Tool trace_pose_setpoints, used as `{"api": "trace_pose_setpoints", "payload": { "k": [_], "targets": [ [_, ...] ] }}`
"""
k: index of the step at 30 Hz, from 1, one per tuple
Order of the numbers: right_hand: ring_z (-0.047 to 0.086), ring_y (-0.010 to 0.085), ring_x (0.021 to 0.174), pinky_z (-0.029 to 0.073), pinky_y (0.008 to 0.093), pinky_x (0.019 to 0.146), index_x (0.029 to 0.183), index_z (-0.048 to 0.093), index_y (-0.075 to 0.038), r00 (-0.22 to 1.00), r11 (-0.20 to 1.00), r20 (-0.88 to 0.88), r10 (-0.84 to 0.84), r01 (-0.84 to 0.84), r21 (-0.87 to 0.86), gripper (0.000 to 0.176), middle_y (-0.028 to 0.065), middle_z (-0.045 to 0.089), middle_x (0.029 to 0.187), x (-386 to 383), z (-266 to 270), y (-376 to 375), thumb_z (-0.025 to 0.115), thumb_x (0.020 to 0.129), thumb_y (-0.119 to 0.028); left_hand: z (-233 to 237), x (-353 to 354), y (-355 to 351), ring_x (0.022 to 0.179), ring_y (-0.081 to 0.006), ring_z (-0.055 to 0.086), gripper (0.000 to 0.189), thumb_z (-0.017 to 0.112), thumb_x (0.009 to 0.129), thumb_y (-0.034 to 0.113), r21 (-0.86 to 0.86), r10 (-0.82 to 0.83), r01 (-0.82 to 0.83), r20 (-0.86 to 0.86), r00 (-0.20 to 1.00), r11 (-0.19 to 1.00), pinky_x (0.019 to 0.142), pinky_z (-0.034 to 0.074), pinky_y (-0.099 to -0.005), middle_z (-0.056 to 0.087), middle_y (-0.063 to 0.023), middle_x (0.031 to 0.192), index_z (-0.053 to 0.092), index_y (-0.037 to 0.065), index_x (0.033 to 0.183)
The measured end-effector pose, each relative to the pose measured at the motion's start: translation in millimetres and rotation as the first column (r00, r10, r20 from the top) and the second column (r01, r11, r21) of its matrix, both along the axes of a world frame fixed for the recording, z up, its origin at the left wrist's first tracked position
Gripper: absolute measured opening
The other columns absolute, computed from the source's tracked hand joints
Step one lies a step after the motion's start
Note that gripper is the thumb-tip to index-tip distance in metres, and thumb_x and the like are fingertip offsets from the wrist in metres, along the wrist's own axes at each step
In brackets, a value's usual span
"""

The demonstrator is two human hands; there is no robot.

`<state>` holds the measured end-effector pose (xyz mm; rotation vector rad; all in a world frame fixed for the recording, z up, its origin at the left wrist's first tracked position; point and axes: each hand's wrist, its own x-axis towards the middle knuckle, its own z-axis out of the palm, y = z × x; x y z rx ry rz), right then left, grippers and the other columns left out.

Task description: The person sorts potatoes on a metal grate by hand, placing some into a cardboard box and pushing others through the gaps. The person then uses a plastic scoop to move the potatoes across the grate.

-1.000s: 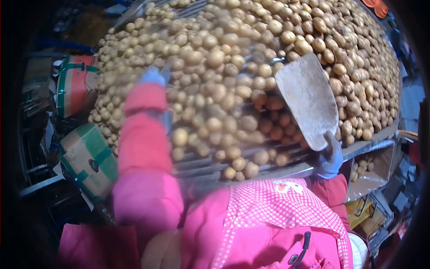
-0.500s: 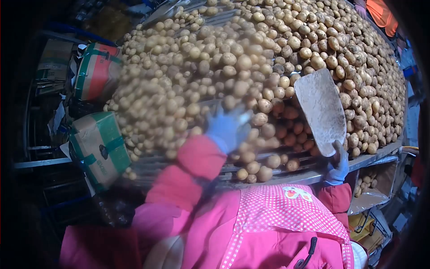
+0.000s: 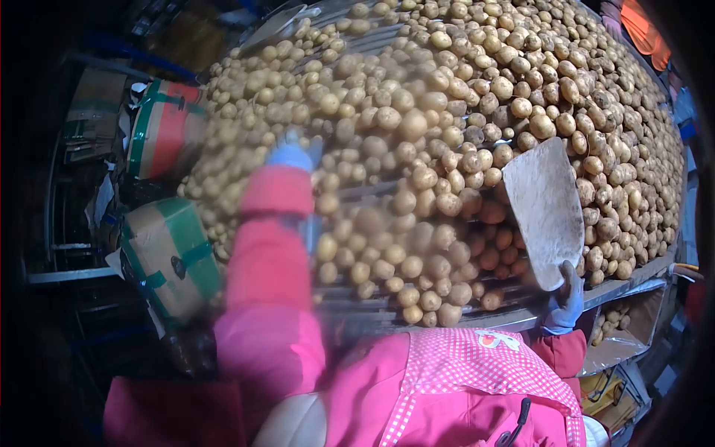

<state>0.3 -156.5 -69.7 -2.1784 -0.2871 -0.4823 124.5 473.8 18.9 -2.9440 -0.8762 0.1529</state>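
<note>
Potatoes (image 3: 536, 82) cover a slatted metal table, many of them blurred by motion on the left side. My left hand (image 3: 292, 154), in a light blue glove, reaches out over the potatoes; its fingers are smeared by motion. At the table's near edge my right hand (image 3: 565, 302), gloved too, is closed on the lower end of a flat, worn scoop (image 3: 547, 212). That scoop stands tilted against the heap, with darker reddish potatoes beside it on its left.
Cardboard boxes with green tape (image 3: 170, 257) and red panels (image 3: 165, 128) stand at the left. Below the table's right edge a box (image 3: 629, 320) holds some potatoes. Part of another person in orange (image 3: 645, 33) shows at the top right.
My left hand has moved left and farther from me across the potatoes. More potatoes lie near the front slats. My right hand and the scoop appear slightly lower in the view.
</note>
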Motion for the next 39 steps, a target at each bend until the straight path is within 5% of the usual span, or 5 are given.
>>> {"api": "trace_pose_setpoints", "payload": {
  "k": [13,18,28,31,39],
  "targets": [
    [0.055,0.0324,0.137,0.040,0.0453,0.120,0.145,0.053,0.004,0.975,0.984,-0.221,-0.013,0.051,0.169,0.075,0.0188,0.056,0.147,-17.4,-23.9,-8.3,0.049,0.072,0.020,-5.6,50.9,-12.9,0.145,-0.0430,0.046,0.087,0.053,0.089,0.076,-0.087,-0.037,0.011,-0.300,0.953,0.996,0.121,0.019,-0.0722,0.036,-0.0167,0.163,0.029,0.037,0.163],
    [0.058,0.0321,0.131,0.044,0.0445,0.115,0.142,0.057,0.005,0.983,0.961,-0.176,-0.053,0.098,0.259,0.053,0.0191,0.059,0.141,-13.3,-48.5,-19.0,0.057,0.089,0.003,3.8,17.2,-78.3,0.127,-0.0510,0.058,0.083,0.066,0.085,0.073,-0.306,-0.340,0.310,-0.049,0.939,0.900,0.111,0.048,-0.0522,0.025,-0.0283,0.162,0.048,0.032,0.154],
    [0.070,0.0334,0.101,0.056,0.0416,0.091,0.132,0.063,0.004,0.844,0.786,-0.535,-0.037,0.355,0.506,0.047,0.0183,0.070,0.114,-0.8,22.0,20.3,0.069,0.088,-0.011,18.8,-59.5,-206.4,0.145,-0.0621,0.027,0.068,0.068,0.092,0.057,-0.405,-0.741,0.737,0.186,0.646,0.541,0.121,0.028,-0.0660,0.033,-0.0221,0.165,0.052,0.027,0.152],
    [0.071,0.0320,0.088,0.057,0.0444,0.077,0.133,0.063,-0.003,0.922,0.986,-0.371,-0.112,0.056,-0.160,0.045,0.0164,0.071,0.100,-8.8,23.8,10.0,0.067,0.089,-0.012,47.1,-44.1,-181.8,0.137,-0.0447,0.050,0.062,0.074,0.095,0.036,-0.668,-0.656,0.691,0.393,0.644,0.278,0.117,0.039,-0.0537,0.049,-0.0252,0.152,0.054,0.003,0.144],
    [0.067,0.0363,0.108,0.054,0.0403,0.091,0.150,0.054,-0.027,0.917,0.972,-0.375,-0.138,0.053,-0.227,0.074,0.0145,0.068,0.114,-4.2,22.5,22.8,0.067,0.082,-0.003,-12.3,105.8,-167.3,0.139,-0.0384,0.050,0.069,0.075,0.092,0.034,-0.209,-0.683,0.706,0.180,0.708,0.677,0.117,0.040,-0.0463,0.053,-0.0229,0.149,0.048,0.003,0.148]
  ]
}}
